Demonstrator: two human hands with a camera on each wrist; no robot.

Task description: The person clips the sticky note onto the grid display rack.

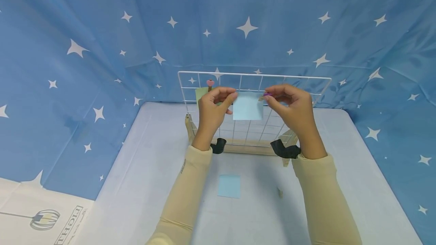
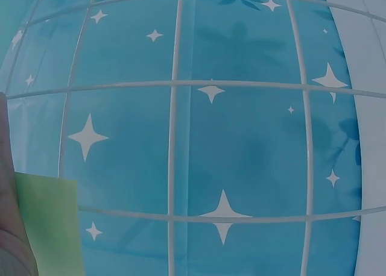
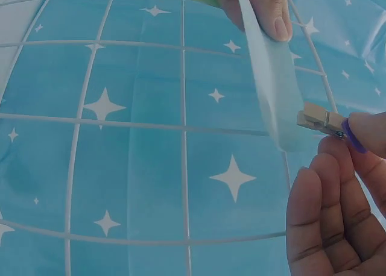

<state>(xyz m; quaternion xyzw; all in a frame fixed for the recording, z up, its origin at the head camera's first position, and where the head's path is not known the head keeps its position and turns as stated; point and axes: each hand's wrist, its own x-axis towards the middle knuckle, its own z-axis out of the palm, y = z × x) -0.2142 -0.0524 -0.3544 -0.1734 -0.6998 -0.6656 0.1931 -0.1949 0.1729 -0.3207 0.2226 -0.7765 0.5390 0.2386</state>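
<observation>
Before the white wire grid (image 1: 240,74), my left hand (image 1: 216,105) pinches a light blue paper note (image 1: 248,109) by its upper left part. My right hand (image 1: 293,103) grips a small wooden clothespin (image 3: 322,118) with a purple decoration between thumb and forefinger. In the right wrist view, the clothespin's tip is right at the note's edge, and the other fingers are loosely curled below. Partly hidden behind my left hand, a green note (image 1: 201,93) hangs at the grid under a clothespin with a pink heart (image 1: 210,83).
Wooden feet (image 1: 189,127) hold the grid upright on the white table (image 1: 136,184). A second blue note (image 1: 229,186) lies nearer me, with a small clothespin (image 1: 280,193) to its right. A blue star-patterned curtain (image 1: 218,48) hangs behind.
</observation>
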